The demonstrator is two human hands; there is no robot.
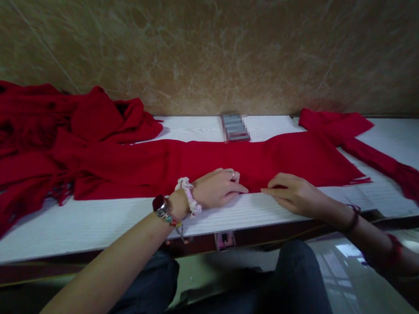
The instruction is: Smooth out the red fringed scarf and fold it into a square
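Note:
A long red scarf (pixel 202 158) lies spread flat along the white table, its fringed end (pixel 359 180) at the right. My left hand (pixel 217 188) rests on the scarf's near edge, fingers curled and pressed together on the cloth at their tips. Just to its right, my right hand (pixel 295 194) pinches the same edge between thumb and fingers, with a short gap between the two hands. What the left fingertips grip is partly hidden beneath the hand.
Heaped red scarves (pixel 84 117) cover the table's left end. Another folded red scarf with fringe (pixel 391 161) lies at the right. A phone-like, blurred flat object (pixel 235 126) lies beyond the scarf. A marbled wall (pixel 195 45) rises behind the white table (pixel 117 220).

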